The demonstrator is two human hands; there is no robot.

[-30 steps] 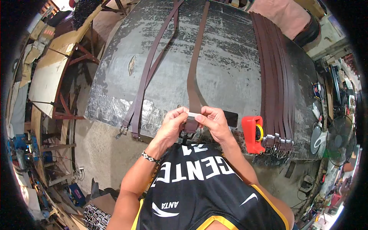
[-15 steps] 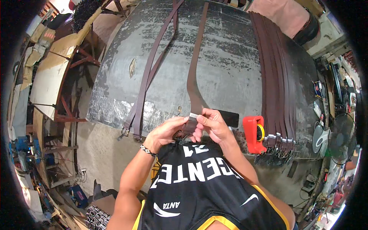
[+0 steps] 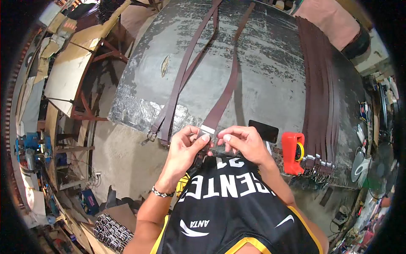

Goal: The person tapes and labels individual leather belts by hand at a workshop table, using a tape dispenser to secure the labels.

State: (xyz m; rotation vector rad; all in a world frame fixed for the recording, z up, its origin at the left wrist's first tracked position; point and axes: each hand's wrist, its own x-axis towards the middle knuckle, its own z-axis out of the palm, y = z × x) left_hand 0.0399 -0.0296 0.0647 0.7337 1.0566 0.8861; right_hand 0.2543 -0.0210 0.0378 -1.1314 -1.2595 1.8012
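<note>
A brown belt (image 3: 223, 103) runs down the dark table towards me, a pale band of tape wrapped across it near its close end. My left hand (image 3: 189, 144) grips that end, thumb pressed on top just below the band. Beside it, slightly apart from the belt, is my right hand (image 3: 243, 143), its thumb and fingers curled together in a pinch. Whether anything small is between those fingertips cannot be made out. A red tape dispenser (image 3: 290, 153) with a yellow-cored roll stands right of my right hand. Nearer to that hand lies a black phone-like slab (image 3: 263, 131).
Brown belts (image 3: 319, 84) with white bands and metal buckles lie side by side on the right of the worn table (image 3: 270, 63). Another buckled belt (image 3: 186, 70) is doubled on the left. A wooden stand (image 3: 69, 76) is at far left, a fan (image 3: 382, 165) at far right.
My right hand has come off the belt's taped end and moved right. My left hand now holds that end by itself. The camera view has shifted, moving the table rightward in the picture.
</note>
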